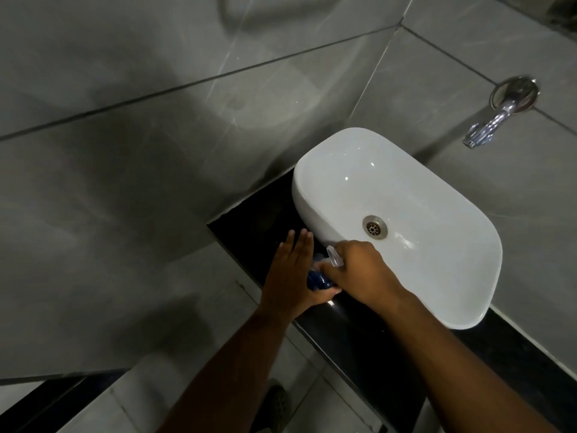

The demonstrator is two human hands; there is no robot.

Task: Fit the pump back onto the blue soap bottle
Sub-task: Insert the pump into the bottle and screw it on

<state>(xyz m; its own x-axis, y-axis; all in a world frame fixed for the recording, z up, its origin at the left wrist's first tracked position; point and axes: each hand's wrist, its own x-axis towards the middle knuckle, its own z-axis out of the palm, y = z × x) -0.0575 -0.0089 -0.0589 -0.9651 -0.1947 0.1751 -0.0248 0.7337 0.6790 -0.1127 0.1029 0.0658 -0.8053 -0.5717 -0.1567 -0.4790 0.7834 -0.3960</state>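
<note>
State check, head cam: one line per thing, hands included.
blue soap bottle: on the black counter, between both hands
pump: clear, at the bottle top, gripped; seating not visible
left hand: fingers straight, thumb under the bottle
right hand: closed on the pump
sink: no water visible
tap: not running

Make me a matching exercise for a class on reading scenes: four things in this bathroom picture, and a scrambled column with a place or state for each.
Things:
1. blue soap bottle
2. pump
3. basin
4. tap

Places or states:
A. sticks out of the tiled wall
B. sits on the black counter, drain in its middle
C. steadied from the side by the left hand
D. clear, gripped from above by the right hand

Pairs: 1-C, 2-D, 3-B, 4-A
</note>
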